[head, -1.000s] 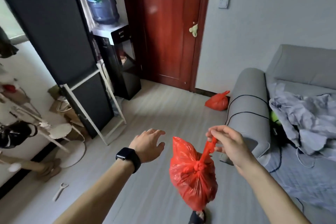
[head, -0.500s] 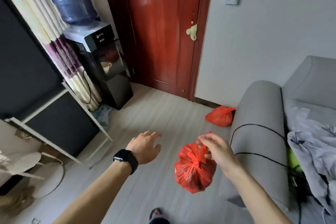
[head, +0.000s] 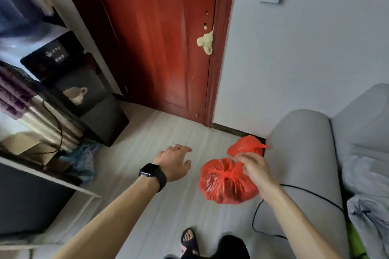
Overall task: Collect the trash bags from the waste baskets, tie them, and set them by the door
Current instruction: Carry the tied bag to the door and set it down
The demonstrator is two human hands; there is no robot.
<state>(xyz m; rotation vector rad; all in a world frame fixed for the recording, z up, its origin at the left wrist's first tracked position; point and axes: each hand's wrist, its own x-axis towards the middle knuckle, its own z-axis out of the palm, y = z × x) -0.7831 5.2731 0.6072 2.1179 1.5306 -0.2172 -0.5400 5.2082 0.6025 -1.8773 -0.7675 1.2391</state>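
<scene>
Walked right up to the door (head: 157,38) now, right hand (head: 255,166) has its fingers pinched on the tied red bag (head: 227,183) by its top, hanging beside the other bag (head: 244,146) on the floor (head: 147,143). Meanwhile the left hand (head: 174,162) is loose and empty, so I reckon just the drop is left

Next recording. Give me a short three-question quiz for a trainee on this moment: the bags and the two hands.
1. True or false: the left hand holds the tied red bag.
2. Where is the other red bag?
A) in the left hand
B) on the floor beside the sofa arm
C) on top of the tied red bag
3. Fill in: the right hand pinches the tied red bag just above its ____.

Key: 1 false, the left hand is open and holds nothing; 2 B; 3 knot.
</scene>
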